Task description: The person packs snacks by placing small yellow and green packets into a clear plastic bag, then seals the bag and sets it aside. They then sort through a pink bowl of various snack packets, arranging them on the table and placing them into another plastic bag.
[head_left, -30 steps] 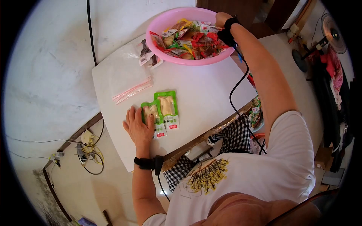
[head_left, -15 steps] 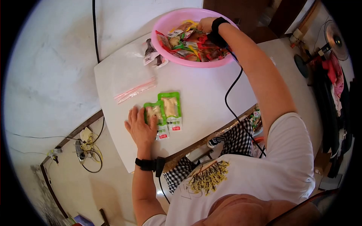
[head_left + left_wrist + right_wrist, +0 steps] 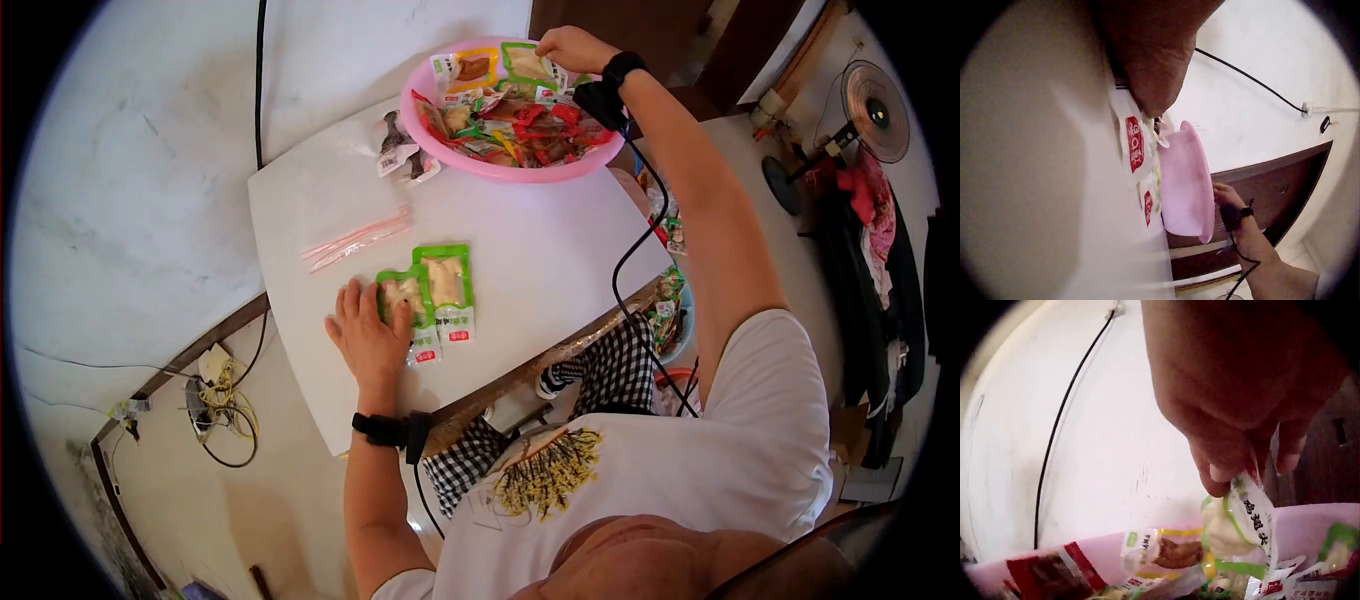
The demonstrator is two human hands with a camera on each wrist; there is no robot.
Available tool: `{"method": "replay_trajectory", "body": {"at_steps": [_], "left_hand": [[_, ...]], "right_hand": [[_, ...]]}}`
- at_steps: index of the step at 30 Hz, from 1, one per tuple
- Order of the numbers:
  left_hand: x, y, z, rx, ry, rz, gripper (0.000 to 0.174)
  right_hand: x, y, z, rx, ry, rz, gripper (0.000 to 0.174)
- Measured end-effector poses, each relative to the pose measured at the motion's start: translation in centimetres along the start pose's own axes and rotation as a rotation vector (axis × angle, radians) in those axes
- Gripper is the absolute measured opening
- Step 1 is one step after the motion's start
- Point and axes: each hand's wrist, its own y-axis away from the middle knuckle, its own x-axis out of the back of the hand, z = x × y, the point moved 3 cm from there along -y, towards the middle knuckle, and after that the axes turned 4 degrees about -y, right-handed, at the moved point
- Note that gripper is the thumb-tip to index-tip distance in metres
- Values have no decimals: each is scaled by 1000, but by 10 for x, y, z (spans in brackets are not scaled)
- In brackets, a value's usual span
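My right hand (image 3: 578,48) is at the far rim of the pink basin (image 3: 520,172), pinching one end of a green-edged snack packet (image 3: 1244,528) between thumb and fingers. Pale food shows through its clear front. Beside it, a yellow-edged packet (image 3: 474,68) with brown food leans on the basin's inner wall. My left hand (image 3: 370,338) rests on the white table, fingers spread, its thumb over the edge of a green-edged packet (image 3: 405,297). A second such packet (image 3: 447,282) lies against that one, slightly farther right. In the left wrist view, my palm partly hides them.
Many mixed packets (image 3: 520,125) fill the basin. Left of it lie dark-food packets (image 3: 395,150) and a clear zip bag (image 3: 350,235). More packets sit in a light blue tub (image 3: 685,325) below the table's right edge. A cable runs from my right wrist.
My right hand went from the basin's right rim into the packets, then back up with a green-edged packet. The yellow-edged packet now shows more fully. My left hand has stayed in place.
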Motion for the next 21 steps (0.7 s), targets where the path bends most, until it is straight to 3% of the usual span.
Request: {"method": "replay_trajectory", "body": {"at_steps": [6,9,10,11,14,18,20,21], "left_hand": [[-3,2,-2,0,4,20,47],[-6,0,-3,5,2,18,48],[-7,-1,-3,11,-8,11,49],[-7,2,-5,19,-20,0,49],[-8,2,-5,-1,5,33,48],[-14,2,-8,2,5,58,48],[-14,2,-8,5,-4,74,48],[-14,3,-8,6,-3,73,48]], "right_hand": [[42,69,-53,61,-495,59,24],[42,106,-88,-34,-766,66,24],[37,121,-102,-248,-904,-73,25],[31,137,-121,-100,-806,16,27],[-19,181,-144,-188,-856,-38,30],[-105,230,-168,-551,-1158,-18,30],[-136,245,-176,-570,-1147,-184,32],[-136,247,-178,-448,-893,-200,33]]}}
